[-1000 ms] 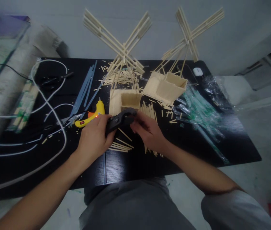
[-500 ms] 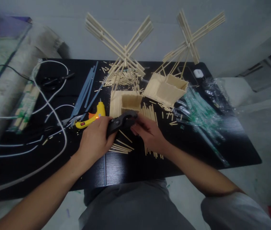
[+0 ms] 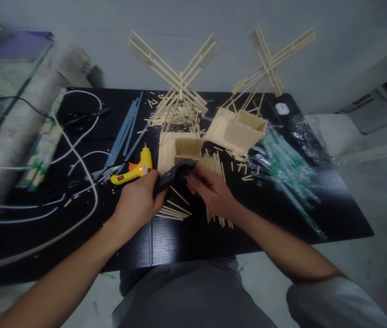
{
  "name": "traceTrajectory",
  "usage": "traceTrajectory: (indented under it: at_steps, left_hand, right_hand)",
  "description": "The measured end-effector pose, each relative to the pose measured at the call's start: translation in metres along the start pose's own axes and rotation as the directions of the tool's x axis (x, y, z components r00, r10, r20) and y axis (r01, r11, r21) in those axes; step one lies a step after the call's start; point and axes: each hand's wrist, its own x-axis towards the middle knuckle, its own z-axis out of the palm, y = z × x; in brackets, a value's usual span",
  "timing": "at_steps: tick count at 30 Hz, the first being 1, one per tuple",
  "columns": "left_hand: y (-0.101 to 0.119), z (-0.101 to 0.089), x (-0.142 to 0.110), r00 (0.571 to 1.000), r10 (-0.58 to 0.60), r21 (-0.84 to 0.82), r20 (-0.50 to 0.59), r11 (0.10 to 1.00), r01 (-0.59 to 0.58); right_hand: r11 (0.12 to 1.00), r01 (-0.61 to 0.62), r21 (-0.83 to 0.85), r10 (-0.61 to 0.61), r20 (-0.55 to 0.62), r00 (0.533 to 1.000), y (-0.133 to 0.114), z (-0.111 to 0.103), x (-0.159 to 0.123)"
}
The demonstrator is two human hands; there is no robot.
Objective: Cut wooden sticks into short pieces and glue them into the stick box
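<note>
My left hand (image 3: 139, 193) is wrapped around a black hand tool with a curved body (image 3: 174, 174), held above the table. At the tool's far end, my right hand (image 3: 212, 189) is closed with its fingertips together; whatever they pinch is hidden. Just beyond the tool stands a windmill model made of wooden sticks (image 3: 166, 148), with a square base, an open box and crossed blades. Left of it lies a yellow hot glue gun (image 3: 135, 172) with an orange trigger and a lit light. Loose thin sticks (image 3: 172, 212) lie beneath my hands, and more sticks (image 3: 215, 166) are on the right.
A second stick windmill (image 3: 220, 125) stands at the back right, near clear plastic packaging (image 3: 282, 159). Blue-grey strips (image 3: 125, 127), a white cable (image 3: 84, 166) and black-handled pliers (image 3: 80, 119) lie on the left. Cut stick pieces (image 3: 176, 114) are heaped at the back of the black table (image 3: 186, 241).
The view has shifted slightly, so the back of the table sits a little lower. The black tool has turned slightly in my left hand; both hands stay in nearly the same place.
</note>
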Motion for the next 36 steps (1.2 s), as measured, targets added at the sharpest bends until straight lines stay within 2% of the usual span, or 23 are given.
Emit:
traceTrajectory:
  at_steps: [8,17,25,33,36]
  left_hand:
    - [-0.0004,-0.002,-0.0004,0.997,0.038,0.006,-0.066,0.999,-0.037]
    - [0.0002,-0.0015,-0.0004,0.997,0.019,0.064,-0.07,0.998,-0.014]
    - [0.0026,-0.0031,0.0005,0.995,0.058,0.094,-0.087,0.994,-0.05]
    - [0.0061,-0.005,0.0006,0.998,-0.028,0.122,-0.051,0.992,0.034]
    - [0.0048,-0.0039,-0.0001,0.998,-0.06,0.087,-0.03,0.994,0.062]
  right_hand:
    - [0.998,-0.051,-0.021,0.05,-0.047,0.998,0.0028,-0.0003,0.001]
    - [0.999,-0.036,-0.041,0.033,-0.065,0.997,0.0027,-0.0005,0.0]
    - [0.999,-0.049,-0.018,0.048,-0.052,0.997,0.0029,-0.0009,0.0004]
    - [0.999,-0.053,0.001,0.053,-0.047,0.997,0.0015,-0.0002,0.0004]
    - [0.998,-0.06,0.003,0.06,-0.047,0.997,0.0012,0.0001,-0.0001]
